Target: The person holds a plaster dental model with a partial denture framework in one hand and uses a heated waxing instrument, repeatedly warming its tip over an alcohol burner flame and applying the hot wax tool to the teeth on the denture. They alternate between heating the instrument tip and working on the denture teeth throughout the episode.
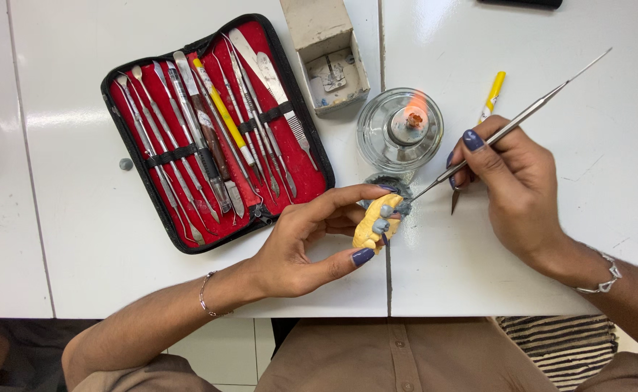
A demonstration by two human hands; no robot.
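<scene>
My left hand [301, 243] holds a small yellow dental model [372, 225] with grey wax teeth between thumb and fingers, just above the white table. My right hand [516, 190] grips a long thin metal carving tool [522, 120] like a pen. Its lower tip points at the grey teeth on the model, and its other end sticks up to the right. A second short dark tool [454, 199] pokes out under the right hand's fingers.
An open red-lined case [213, 131] with several metal instruments lies at the left. A lit glass spirit lamp [400, 129] stands just behind the model. A small open cardboard box [328, 54] and a yellow pen [492, 95] lie farther back. The table's front edge [188, 316] runs near my body.
</scene>
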